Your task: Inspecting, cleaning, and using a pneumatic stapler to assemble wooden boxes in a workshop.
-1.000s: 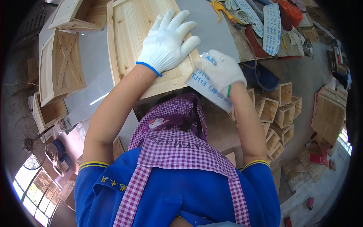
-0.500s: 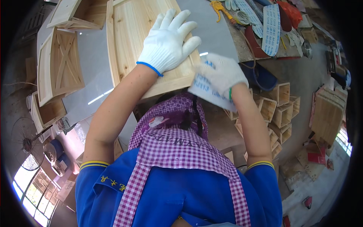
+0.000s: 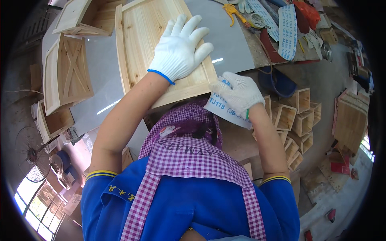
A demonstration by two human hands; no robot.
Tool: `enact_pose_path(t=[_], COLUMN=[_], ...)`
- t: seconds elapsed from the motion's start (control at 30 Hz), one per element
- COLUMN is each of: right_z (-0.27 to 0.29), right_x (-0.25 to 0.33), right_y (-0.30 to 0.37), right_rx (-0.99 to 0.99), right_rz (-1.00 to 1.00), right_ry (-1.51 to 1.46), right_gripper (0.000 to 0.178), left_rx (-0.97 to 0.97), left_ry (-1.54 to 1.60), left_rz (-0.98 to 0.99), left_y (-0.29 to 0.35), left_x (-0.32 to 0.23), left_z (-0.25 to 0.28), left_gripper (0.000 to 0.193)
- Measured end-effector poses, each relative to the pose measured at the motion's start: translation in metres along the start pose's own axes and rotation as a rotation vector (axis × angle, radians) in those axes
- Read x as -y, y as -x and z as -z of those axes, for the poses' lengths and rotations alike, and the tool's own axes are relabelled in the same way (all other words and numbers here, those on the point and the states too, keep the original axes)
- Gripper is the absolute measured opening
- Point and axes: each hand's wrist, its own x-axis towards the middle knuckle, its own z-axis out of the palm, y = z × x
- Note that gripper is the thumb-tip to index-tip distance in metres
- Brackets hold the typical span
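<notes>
In a white knitted glove with a blue cuff, my left hand (image 3: 177,50) lies spread on a pale wooden framed panel (image 3: 138,40), its fingers pointing away from me. My right hand (image 3: 238,90), gloved in white with a green cuff, is closed on a sheet of sandpaper (image 3: 225,107). The printed back of the sheet faces up, and its lower part hangs loose below the fingers. The sandpaper's upper end meets the panel's near right corner. Whether its gritty side touches the wood is hidden.
Wooden crates with X-braced sides (image 3: 70,72) stand on the grey table (image 3: 98,56) at left. At the far right are an orange-yellow tool (image 3: 233,12) and sandpaper strips (image 3: 287,32). A blue bucket (image 3: 277,82) and stacked small wooden boxes (image 3: 299,120) are right; a fan (image 3: 33,150) is left.
My right hand has shifted slightly right and nearer to me with the sandpaper, and looks less blurred. My left hand stays spread on the panel.
</notes>
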Motion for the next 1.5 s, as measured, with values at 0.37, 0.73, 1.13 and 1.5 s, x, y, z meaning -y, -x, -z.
enact_pose_path(t=[0.37, 0.73, 1.13, 1.5], right_z=[0.022, -0.009, 0.026, 0.020], right_x=[0.022, -0.040, 0.022, 0.014], right_y=[-0.022, 0.049, -0.025, -0.014], right_rx=[0.061, 0.158, 0.102, 0.127], right_rz=[0.006, -0.174, -0.060, 0.031], right_ry=[0.052, -0.117, -0.126, -0.011], right_gripper=[0.053, 0.047, 0.055, 0.054], left_rx=[0.046, 0.030, 0.040, 0.042], left_ry=[0.005, -0.009, 0.000, 0.018], left_rz=[-0.003, -0.033, -0.044, -0.054], left_y=[0.000, -0.003, 0.001, -0.003], left_x=[-0.006, -0.002, -0.001, -0.002], left_z=[0.007, 0.002, 0.000, 0.003], left_gripper=[0.051, 0.051, 0.051, 0.047])
